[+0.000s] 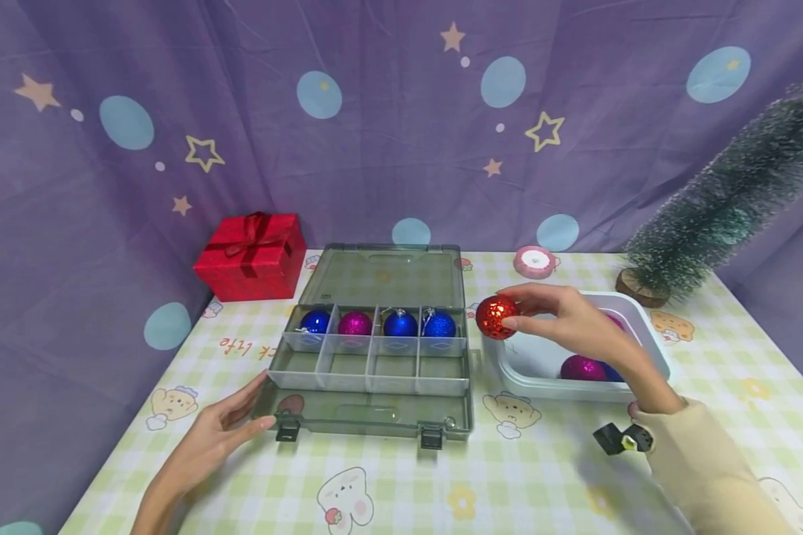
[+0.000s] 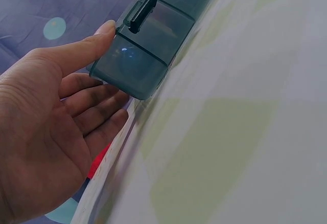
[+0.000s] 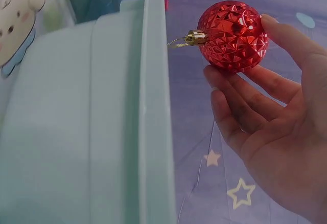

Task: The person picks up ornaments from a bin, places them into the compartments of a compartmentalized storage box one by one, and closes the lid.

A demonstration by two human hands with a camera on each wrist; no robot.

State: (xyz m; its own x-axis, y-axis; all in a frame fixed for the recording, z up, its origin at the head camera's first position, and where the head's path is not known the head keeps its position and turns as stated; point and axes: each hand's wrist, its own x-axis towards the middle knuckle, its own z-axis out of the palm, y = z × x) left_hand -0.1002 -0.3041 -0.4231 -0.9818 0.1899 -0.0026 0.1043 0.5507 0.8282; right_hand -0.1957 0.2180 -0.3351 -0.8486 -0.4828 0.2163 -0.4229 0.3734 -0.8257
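Note:
My right hand (image 1: 569, 319) pinches a shiny red faceted Christmas bauble (image 1: 498, 317) between thumb and fingertips, over the left rim of a white tub (image 1: 522, 383). In the right wrist view, the bauble's gold cap (image 3: 195, 38) and string loop point away from the palm. My left hand (image 1: 217, 431) holds the front left corner of a translucent grey-green compartment box (image 1: 368, 427), thumb at the front edge, fingers along the side. The box lies with its lid (image 1: 384, 276) folded back. Its back row holds a magenta bauble (image 1: 355, 325) and several blue ones (image 1: 400, 325).
Inside the tub are magenta baubles (image 1: 582, 368) and a blue one, partly hidden by my right arm. A small frosted tree (image 1: 729, 200) stands at the back right. A red gift box (image 1: 250, 256) sits back left. Behind the tub lies a pink ribbon roll (image 1: 534, 261).

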